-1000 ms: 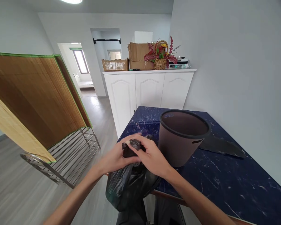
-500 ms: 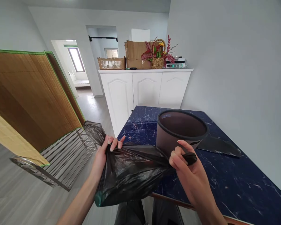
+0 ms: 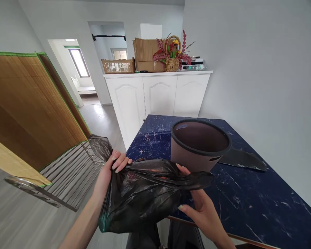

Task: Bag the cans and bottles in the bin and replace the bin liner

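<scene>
I see left hand (image 3: 117, 162) gripping black bag (image 3: 147, 197) at bunched neck, probably keeping contents in; right hand (image 3: 207, 212), loosely open, steadies other end near bin (image 3: 189, 157).

From head height, one camera faces forward and down over the nearby blue table (image 3: 243, 197).
</scene>
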